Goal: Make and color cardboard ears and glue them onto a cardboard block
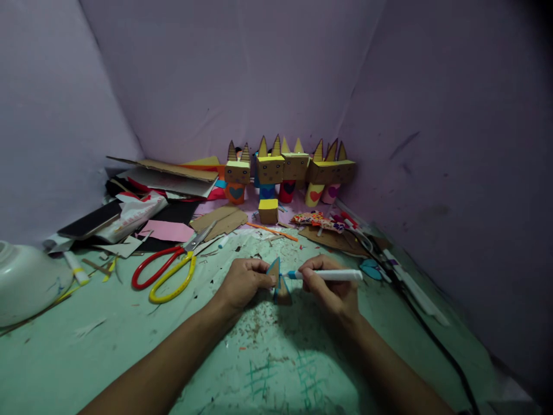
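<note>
My left hand (246, 282) pinches a small cardboard triangle (275, 268) whose edges are blue. Another cardboard triangle (283, 295) with blue edging is just below it, above the green tabletop (207, 351). A white marker (341, 275) with a blue tip end is gripped in my right hand (330, 285), its tip pointing left at the edge of the upper triangle. Whether the two triangles are joined is too small to tell.
Red-and-yellow-handled scissors (173, 268) lie at left, near cardboard and paper scraps (173, 230). Several cardboard-headed figures (270, 169) stand at the back, behind a small yellow-topped box (268, 212). A white bottle (30, 282) lies far left; a black cable (423, 323) runs along the right.
</note>
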`<state>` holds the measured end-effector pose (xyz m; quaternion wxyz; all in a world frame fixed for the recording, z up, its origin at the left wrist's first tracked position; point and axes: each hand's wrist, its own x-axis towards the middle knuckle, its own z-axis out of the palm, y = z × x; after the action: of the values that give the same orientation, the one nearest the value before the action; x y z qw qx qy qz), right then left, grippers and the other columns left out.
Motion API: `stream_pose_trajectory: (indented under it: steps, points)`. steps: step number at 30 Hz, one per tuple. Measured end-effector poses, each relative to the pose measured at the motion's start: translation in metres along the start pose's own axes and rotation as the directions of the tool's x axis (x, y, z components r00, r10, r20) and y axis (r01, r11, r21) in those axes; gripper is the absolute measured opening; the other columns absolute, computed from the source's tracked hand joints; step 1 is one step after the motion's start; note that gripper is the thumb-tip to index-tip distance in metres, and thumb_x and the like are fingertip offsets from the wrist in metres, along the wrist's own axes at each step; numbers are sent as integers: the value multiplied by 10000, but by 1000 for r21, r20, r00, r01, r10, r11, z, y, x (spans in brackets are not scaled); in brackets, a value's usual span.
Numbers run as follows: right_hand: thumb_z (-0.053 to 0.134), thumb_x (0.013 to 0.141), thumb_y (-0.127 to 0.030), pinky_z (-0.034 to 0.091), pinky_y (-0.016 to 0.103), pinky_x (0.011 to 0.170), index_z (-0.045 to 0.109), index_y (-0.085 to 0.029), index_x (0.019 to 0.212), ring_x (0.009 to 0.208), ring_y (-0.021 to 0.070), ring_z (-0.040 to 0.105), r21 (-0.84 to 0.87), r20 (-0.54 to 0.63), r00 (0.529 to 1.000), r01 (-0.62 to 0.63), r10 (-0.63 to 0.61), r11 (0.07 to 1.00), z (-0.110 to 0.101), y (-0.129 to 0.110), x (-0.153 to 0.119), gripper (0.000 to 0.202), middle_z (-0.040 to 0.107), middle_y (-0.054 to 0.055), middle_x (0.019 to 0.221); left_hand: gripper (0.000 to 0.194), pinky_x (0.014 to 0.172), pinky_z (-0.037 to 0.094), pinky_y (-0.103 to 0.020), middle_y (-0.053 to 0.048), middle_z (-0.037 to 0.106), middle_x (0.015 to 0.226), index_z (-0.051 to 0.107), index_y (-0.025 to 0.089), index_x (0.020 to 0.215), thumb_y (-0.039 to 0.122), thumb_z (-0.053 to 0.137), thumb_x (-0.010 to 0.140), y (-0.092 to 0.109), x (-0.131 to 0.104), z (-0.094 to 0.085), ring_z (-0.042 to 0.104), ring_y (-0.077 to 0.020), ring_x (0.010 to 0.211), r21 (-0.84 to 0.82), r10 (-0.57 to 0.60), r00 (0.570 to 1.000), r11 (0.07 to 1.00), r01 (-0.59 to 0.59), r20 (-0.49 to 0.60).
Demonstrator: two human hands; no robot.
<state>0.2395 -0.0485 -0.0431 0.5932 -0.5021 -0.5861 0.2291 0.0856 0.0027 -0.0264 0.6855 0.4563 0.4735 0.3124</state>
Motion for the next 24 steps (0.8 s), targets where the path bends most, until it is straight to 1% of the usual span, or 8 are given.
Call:
stream_pose_trajectory:
  steps: [4,9,11,12,15,17,21,24]
  points:
    - [542,774,-248,297,222,400,575,-175,629,433,100,422,-11,48,999,14,-13,1000,-1,-1,0,166,500,-26,492,80,425,277,-195,13,570,456,623,126,537,149,657,468,1,0,0,434,-71,400,8,-7,1000,1000,7,-4]
    - [554,737,-233,271,221,386,572,-172,588,402,90,380,44,114,993,-2,-3,999,-1,-2,-1,161,473,-35,457,44,385,187,-194,64,436,335,592,134,476,141,635,477,4,-1,1,264,-28,316,18,-9,1000,1000,9,-5]
    - [562,725,-242,268,221,384,574,-173,578,396,90,379,94,99,995,-28,18,995,-1,-2,-1,163,475,-34,451,41,381,173,-196,68,423,327,592,135,478,145,632,480,5,-2,1,236,-24,310,17,-10,1000,1000,10,-4]
    - [564,727,-253,272,223,387,577,-174,580,397,93,387,116,62,998,-40,33,992,0,-3,-1,168,480,-33,452,40,381,169,-197,67,429,331,594,134,485,146,632,481,5,-1,1,232,-23,309,15,-10,1000,1000,10,-4]
    - [561,752,-289,319,233,420,597,-174,621,436,111,448,132,-77,996,-34,45,991,1,-4,-1,178,514,-19,488,55,383,172,-197,53,479,372,609,126,520,138,638,475,3,-1,1,269,-25,320,7,-8,1000,1000,8,-2]
    - [560,768,-299,348,239,443,607,-175,657,467,121,478,112,-107,994,-18,30,994,2,-4,0,173,539,-10,522,77,387,185,-195,38,519,411,618,122,542,132,643,469,2,-1,1,327,-36,341,2,-6,1000,1000,6,0]
    - [555,791,-286,360,232,441,610,-178,705,483,119,487,56,-14,1000,-4,5,998,1,-1,0,148,555,-8,550,71,396,204,-197,33,529,420,618,124,537,137,647,473,1,-1,0,358,-45,356,1,1,1000,1000,-1,0]
    - [548,792,-273,347,228,424,601,-176,679,465,112,469,13,25,1000,14,-14,1000,0,0,0,158,538,-11,531,74,407,225,-198,23,543,435,618,126,529,145,651,465,1,0,0,389,-56,374,-1,1,1000,1000,-1,4]
